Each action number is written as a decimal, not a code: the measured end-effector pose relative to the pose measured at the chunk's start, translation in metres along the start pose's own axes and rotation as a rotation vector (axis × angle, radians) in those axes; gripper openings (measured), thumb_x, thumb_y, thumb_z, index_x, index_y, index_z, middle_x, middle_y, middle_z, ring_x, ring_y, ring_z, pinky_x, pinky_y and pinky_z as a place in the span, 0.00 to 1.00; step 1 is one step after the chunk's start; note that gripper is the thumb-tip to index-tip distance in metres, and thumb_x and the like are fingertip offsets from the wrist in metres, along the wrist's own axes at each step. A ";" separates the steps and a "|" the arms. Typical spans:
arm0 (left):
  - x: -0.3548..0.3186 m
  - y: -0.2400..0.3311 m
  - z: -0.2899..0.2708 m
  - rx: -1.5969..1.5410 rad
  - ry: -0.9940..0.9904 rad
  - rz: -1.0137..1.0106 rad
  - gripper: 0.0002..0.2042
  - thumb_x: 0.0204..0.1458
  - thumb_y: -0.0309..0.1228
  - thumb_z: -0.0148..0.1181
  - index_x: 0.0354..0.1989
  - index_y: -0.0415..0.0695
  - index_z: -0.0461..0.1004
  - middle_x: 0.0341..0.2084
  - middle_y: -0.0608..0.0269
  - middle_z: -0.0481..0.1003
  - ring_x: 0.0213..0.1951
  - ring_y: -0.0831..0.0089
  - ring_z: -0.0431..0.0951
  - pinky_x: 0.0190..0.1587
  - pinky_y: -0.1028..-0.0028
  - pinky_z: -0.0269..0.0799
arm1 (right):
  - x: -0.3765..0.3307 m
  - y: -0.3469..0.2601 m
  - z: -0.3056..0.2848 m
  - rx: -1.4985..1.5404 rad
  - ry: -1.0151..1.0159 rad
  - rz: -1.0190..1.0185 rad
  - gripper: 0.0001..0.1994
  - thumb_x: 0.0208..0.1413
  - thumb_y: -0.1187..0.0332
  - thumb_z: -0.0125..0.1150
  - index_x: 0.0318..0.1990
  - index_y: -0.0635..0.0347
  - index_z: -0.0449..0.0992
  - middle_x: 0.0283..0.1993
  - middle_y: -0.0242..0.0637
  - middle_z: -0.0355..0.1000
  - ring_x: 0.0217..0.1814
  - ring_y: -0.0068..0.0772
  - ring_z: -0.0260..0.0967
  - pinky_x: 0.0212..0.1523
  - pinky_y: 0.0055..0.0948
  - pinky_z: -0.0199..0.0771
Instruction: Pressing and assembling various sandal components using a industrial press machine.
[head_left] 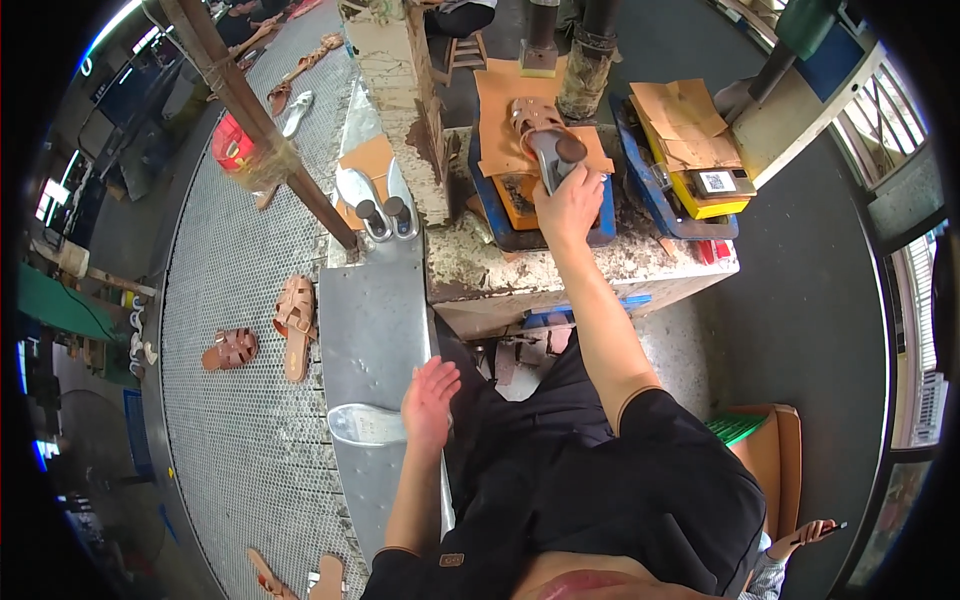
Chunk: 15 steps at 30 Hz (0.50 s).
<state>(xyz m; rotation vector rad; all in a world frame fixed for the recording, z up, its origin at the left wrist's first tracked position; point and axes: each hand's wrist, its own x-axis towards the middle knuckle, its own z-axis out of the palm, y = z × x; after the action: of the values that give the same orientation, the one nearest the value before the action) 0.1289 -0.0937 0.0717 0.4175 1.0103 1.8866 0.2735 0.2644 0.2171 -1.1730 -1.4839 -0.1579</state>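
Right hand (568,205) stretched far forward over the worn desk (520,270), fingers curled together around the handle of a metal shoe form (548,158). A tan sandal (530,118) sits upside down on that form, on orange leather pieces (500,95), at the far middle of the desk.

Left hand (430,400) open, fingers spread apart, palm down near a pale shoe sole (362,424) on the grey metal chute (372,330), holding nothing.

Two more tan sandals (270,335) lie on the mesh conveyor (230,420) at left. Cardboard scraps (685,120) over a yellow box (712,200), far right.
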 end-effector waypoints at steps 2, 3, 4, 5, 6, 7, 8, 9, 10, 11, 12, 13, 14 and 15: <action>0.020 0.009 -0.012 0.043 -0.009 0.030 0.27 0.75 0.47 0.47 0.67 0.34 0.70 0.57 0.45 0.79 0.58 0.55 0.80 0.63 0.56 0.74 | 0.022 0.001 0.013 -0.033 0.062 -0.028 0.38 0.43 0.61 0.80 0.59 0.73 0.69 0.53 0.56 0.70 0.57 0.61 0.68 0.59 0.52 0.71; 0.023 0.022 -0.032 0.092 0.019 0.080 0.26 0.74 0.46 0.49 0.65 0.34 0.71 0.56 0.46 0.80 0.57 0.55 0.81 0.62 0.56 0.75 | 0.015 -0.017 0.010 -0.052 -0.050 0.030 0.38 0.44 0.61 0.79 0.59 0.75 0.69 0.54 0.59 0.71 0.59 0.62 0.69 0.60 0.52 0.72; 0.004 0.038 -0.037 0.151 0.121 0.170 0.23 0.73 0.41 0.54 0.64 0.32 0.73 0.54 0.46 0.81 0.55 0.56 0.82 0.58 0.58 0.78 | 0.006 -0.032 0.007 -0.036 -0.023 -0.035 0.38 0.44 0.60 0.80 0.59 0.75 0.69 0.57 0.60 0.71 0.62 0.63 0.69 0.62 0.52 0.72; 0.008 0.050 -0.039 0.217 0.152 0.218 0.23 0.72 0.39 0.57 0.64 0.32 0.74 0.53 0.46 0.82 0.54 0.58 0.83 0.57 0.61 0.79 | 0.005 -0.017 0.003 -0.022 -0.052 -0.042 0.41 0.43 0.58 0.82 0.60 0.76 0.69 0.58 0.61 0.72 0.62 0.63 0.70 0.62 0.53 0.72; 0.008 0.071 -0.044 0.299 0.181 0.268 0.21 0.72 0.39 0.57 0.62 0.33 0.76 0.53 0.48 0.82 0.55 0.61 0.83 0.57 0.63 0.78 | -0.007 -0.021 -0.018 -0.039 -0.035 -0.150 0.43 0.44 0.54 0.83 0.61 0.75 0.69 0.60 0.63 0.72 0.62 0.64 0.71 0.63 0.54 0.72; 0.014 0.085 -0.056 0.420 0.233 0.341 0.21 0.72 0.39 0.58 0.61 0.33 0.77 0.53 0.49 0.82 0.55 0.60 0.83 0.57 0.63 0.78 | -0.018 -0.029 -0.040 -0.060 0.014 -0.133 0.44 0.45 0.53 0.83 0.63 0.75 0.69 0.62 0.64 0.72 0.64 0.65 0.70 0.64 0.54 0.72; 0.029 0.101 -0.071 0.547 0.261 0.400 0.21 0.71 0.39 0.58 0.60 0.33 0.78 0.52 0.49 0.82 0.55 0.60 0.83 0.57 0.63 0.77 | -0.030 -0.026 -0.056 0.017 0.009 -0.107 0.42 0.48 0.56 0.82 0.64 0.74 0.69 0.63 0.64 0.70 0.66 0.65 0.68 0.67 0.54 0.68; 0.047 0.113 -0.093 0.774 0.360 0.552 0.21 0.70 0.39 0.59 0.59 0.32 0.78 0.52 0.47 0.82 0.55 0.56 0.83 0.58 0.61 0.77 | -0.053 -0.021 -0.060 0.050 0.128 -0.189 0.39 0.50 0.60 0.81 0.65 0.72 0.69 0.64 0.64 0.69 0.67 0.64 0.66 0.69 0.54 0.65; 0.068 0.126 -0.129 1.014 0.455 0.692 0.21 0.69 0.39 0.59 0.58 0.31 0.78 0.53 0.44 0.82 0.55 0.52 0.83 0.58 0.60 0.76 | -0.082 -0.029 -0.070 0.164 0.088 -0.224 0.34 0.54 0.65 0.77 0.65 0.69 0.69 0.65 0.63 0.68 0.67 0.64 0.65 0.70 0.54 0.63; 0.086 0.139 -0.170 1.254 0.603 0.743 0.23 0.67 0.40 0.61 0.60 0.31 0.77 0.51 0.39 0.82 0.55 0.48 0.82 0.59 0.57 0.75 | -0.114 -0.040 -0.078 0.278 -0.066 -0.273 0.31 0.56 0.67 0.74 0.65 0.69 0.70 0.65 0.60 0.69 0.67 0.63 0.66 0.71 0.53 0.63; 0.099 0.148 -0.210 1.501 0.750 0.777 0.25 0.65 0.41 0.62 0.61 0.31 0.77 0.50 0.34 0.82 0.56 0.44 0.82 0.60 0.55 0.75 | -0.146 -0.050 -0.083 0.390 -0.218 -0.321 0.28 0.59 0.69 0.71 0.65 0.69 0.71 0.64 0.57 0.71 0.67 0.62 0.66 0.72 0.52 0.62; 0.108 0.162 -0.249 1.515 0.805 0.773 0.25 0.65 0.41 0.62 0.61 0.31 0.77 0.50 0.34 0.82 0.56 0.44 0.82 0.60 0.55 0.75 | -0.186 -0.061 -0.079 0.484 -0.341 -0.349 0.28 0.59 0.70 0.69 0.65 0.68 0.70 0.66 0.59 0.69 0.69 0.64 0.65 0.71 0.54 0.64; 0.104 0.180 -0.286 1.656 0.928 0.678 0.27 0.64 0.42 0.62 0.62 0.31 0.75 0.51 0.32 0.81 0.56 0.42 0.80 0.60 0.53 0.75 | -0.226 -0.079 -0.076 0.574 -0.498 -0.296 0.27 0.58 0.70 0.70 0.64 0.68 0.71 0.65 0.58 0.71 0.68 0.64 0.66 0.71 0.55 0.65; 0.101 0.188 -0.308 1.779 1.026 0.569 0.28 0.63 0.42 0.63 0.63 0.31 0.74 0.51 0.31 0.80 0.57 0.40 0.79 0.60 0.51 0.75 | -0.253 -0.099 -0.076 0.590 -0.589 -0.357 0.25 0.58 0.69 0.70 0.62 0.67 0.72 0.63 0.58 0.72 0.67 0.63 0.67 0.71 0.55 0.65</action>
<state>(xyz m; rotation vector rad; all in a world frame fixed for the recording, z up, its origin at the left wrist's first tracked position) -0.2271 -0.1982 0.0219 0.7267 3.4515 0.9469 0.2072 0.0238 0.0858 -0.4780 -2.0613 0.3979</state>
